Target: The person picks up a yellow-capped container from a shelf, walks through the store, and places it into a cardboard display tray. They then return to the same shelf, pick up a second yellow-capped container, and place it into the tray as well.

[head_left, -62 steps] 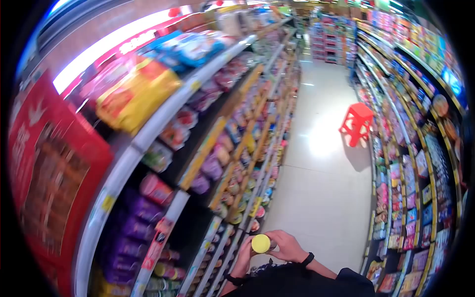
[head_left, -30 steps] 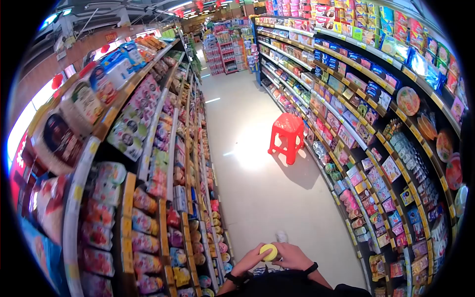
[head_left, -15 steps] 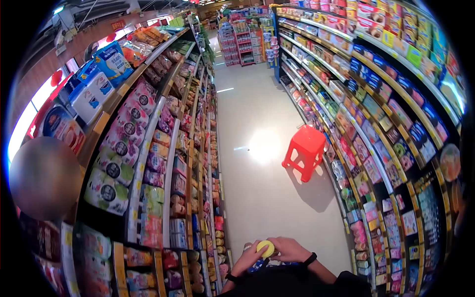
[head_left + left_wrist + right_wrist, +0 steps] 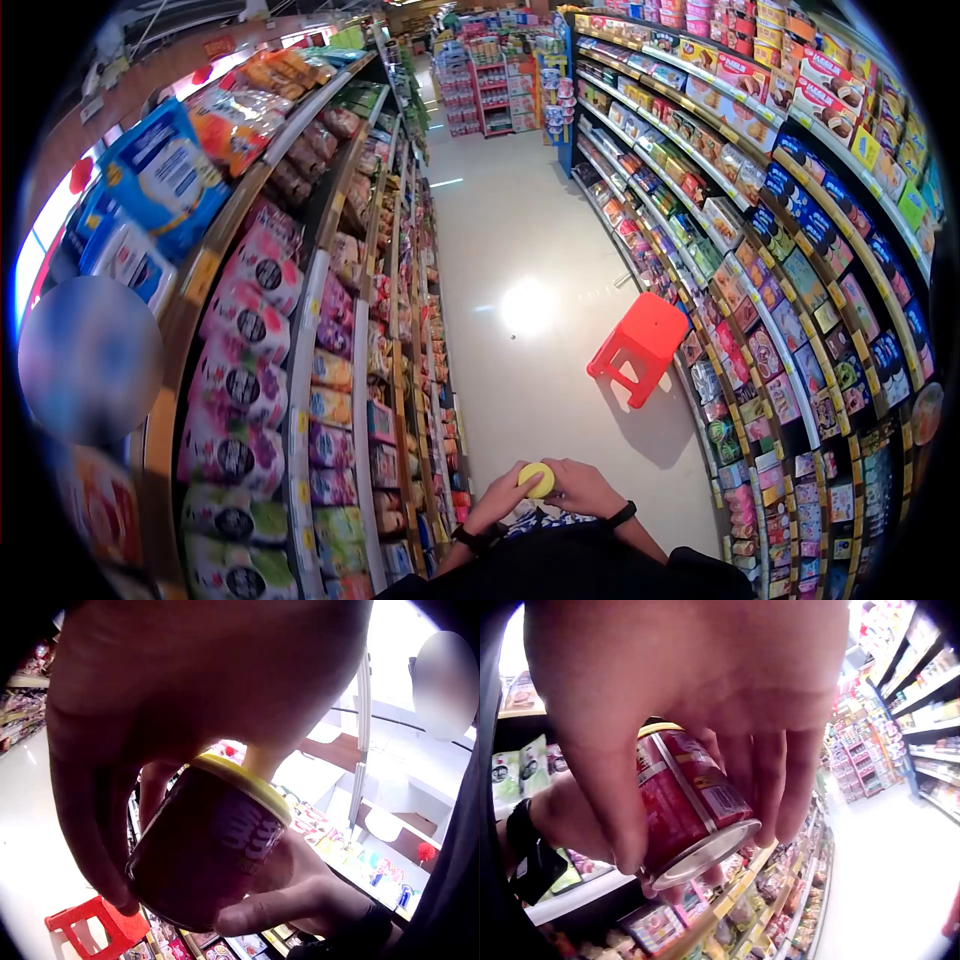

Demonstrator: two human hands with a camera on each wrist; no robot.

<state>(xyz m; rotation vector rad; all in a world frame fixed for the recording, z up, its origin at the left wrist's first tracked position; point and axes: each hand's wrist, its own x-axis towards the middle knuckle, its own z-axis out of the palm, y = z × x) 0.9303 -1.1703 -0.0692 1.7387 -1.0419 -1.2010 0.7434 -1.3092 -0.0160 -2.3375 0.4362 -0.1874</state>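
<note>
Both hands hold one red can with a yellow lid (image 4: pixel 537 480) low in the head view, in front of the dark clothing. The left hand (image 4: pixel 503 497) grips it from the left, its thumb lying on the lid. From the right, the right hand (image 4: pixel 585 489) has its fingers round the can. In the left wrist view the can (image 4: pixel 202 847) is tilted and dark, with pale lettering on its side. The right wrist view shows the can's (image 4: pixel 686 795) seam, a barcode and its silver bottom rim.
A red plastic stool (image 4: pixel 650 330) stands on the pale aisle floor (image 4: pixel 500 230), beside the right shelves. Packed shelves line both sides, with pouches (image 4: pixel 250 330) on the left and boxes (image 4: pixel 720 80) at the upper right. A display stand (image 4: pixel 490 90) is at the far end.
The head view has turned from the left shelves toward the aisle, and the stool appears larger and nearer. Both hands keep hold of the can; the left thumb has moved onto the lid.
</note>
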